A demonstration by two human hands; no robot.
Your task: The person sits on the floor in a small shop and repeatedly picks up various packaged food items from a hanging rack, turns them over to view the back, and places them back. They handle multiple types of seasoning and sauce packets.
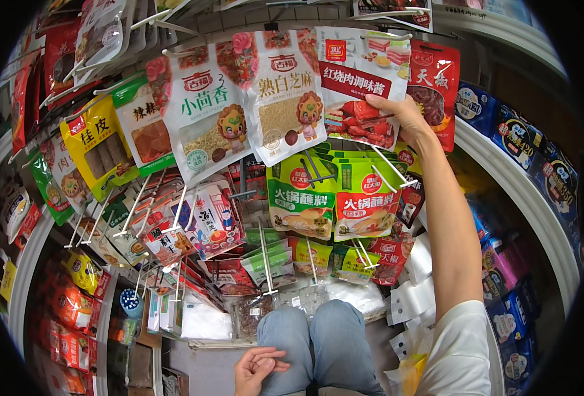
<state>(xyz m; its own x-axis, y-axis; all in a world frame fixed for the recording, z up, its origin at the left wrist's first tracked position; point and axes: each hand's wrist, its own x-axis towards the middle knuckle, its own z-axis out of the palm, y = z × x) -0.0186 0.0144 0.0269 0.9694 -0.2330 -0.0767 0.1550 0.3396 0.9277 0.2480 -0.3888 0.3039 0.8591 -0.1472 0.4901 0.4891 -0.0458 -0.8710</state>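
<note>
My right hand [404,116] reaches up to a white and red seasoning sauce pouch [358,84] hanging on a rack hook. The thumb lies on the pouch's front, and the other fingers are hidden behind its right edge. To its left hang a white sesame seed pouch [284,94] and a white fennel seed pouch [205,111]. A red dried chili pouch [433,94] hangs just right of the hand. My left hand [259,369] is low in front of my jeans-clad left thigh, fingers loosely curled and apart, holding nothing.
Metal hooks [267,267] stick out below, many bearing packets. Green hot pot dip pouches [301,198] hang under the upper row. Shelves with blue packages [514,138] curve along the right. More shelved packets [71,304] stand at the left. Clear bags [205,317] lie on the bottom shelf.
</note>
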